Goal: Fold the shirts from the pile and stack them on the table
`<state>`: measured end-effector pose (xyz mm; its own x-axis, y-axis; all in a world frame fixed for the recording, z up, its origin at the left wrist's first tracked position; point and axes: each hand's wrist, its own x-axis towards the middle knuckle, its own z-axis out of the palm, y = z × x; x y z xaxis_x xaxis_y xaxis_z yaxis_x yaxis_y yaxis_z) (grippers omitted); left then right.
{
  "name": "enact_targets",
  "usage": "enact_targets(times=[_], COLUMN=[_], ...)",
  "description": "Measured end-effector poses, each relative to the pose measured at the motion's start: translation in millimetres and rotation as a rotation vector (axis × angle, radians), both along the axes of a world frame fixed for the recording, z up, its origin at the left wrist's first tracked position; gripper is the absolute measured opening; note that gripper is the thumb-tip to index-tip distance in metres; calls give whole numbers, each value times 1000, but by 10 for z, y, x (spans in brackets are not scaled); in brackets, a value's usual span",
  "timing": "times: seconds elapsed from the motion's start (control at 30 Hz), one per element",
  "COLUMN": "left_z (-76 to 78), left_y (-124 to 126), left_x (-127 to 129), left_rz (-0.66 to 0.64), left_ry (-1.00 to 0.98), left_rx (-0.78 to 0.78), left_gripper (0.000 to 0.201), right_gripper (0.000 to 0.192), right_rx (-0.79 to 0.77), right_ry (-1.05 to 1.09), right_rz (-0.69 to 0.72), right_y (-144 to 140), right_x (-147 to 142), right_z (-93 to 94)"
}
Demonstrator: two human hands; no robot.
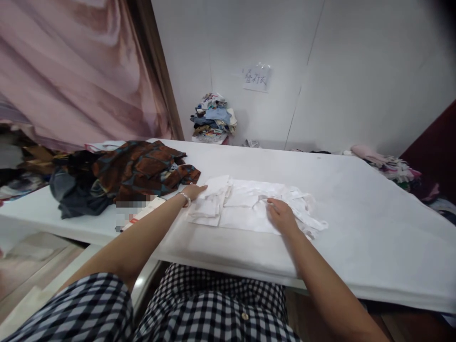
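Note:
A white shirt [245, 216] lies flat on the white-covered table in front of me. Its left part is folded over into several layers, and loose, crumpled fabric trails off at the right end. At the left edge of the folded part rests my left hand [193, 191], with a bracelet at the wrist; a finger stretches out over the cloth and the others are partly hidden. Over the middle right of the shirt, my right hand [281, 214] is closed, pinching a small raised bit of the white fabric between thumb and fingers.
A brown patterned garment [142, 166] and dark clothes [76, 190] are heaped on the table's left side, beside a pale flat object [149, 211], partly pixelated. Stacked clothes [213, 118] stand behind the table. More clothes [384, 164] lie at the right edge. A handwritten sign [257, 78] hangs on the wall.

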<state>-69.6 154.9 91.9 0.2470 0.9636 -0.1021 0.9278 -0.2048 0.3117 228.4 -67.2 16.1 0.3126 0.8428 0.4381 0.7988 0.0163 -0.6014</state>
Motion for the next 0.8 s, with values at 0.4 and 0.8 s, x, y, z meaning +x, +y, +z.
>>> enact_targets(times=[0.4, 0.8], left_z=[-311, -357], left_y=[-734, -703], left_x=[-675, -494], left_rz=[-575, -445], left_ry=[-148, -188], left_rx=[228, 419], left_gripper=[44, 6], right_gripper=[31, 36], right_rx=[-14, -51], right_ry=[-56, -227], right_rz=[238, 484], right_y=[-65, 166], right_x=[-462, -1548], right_z=[263, 280])
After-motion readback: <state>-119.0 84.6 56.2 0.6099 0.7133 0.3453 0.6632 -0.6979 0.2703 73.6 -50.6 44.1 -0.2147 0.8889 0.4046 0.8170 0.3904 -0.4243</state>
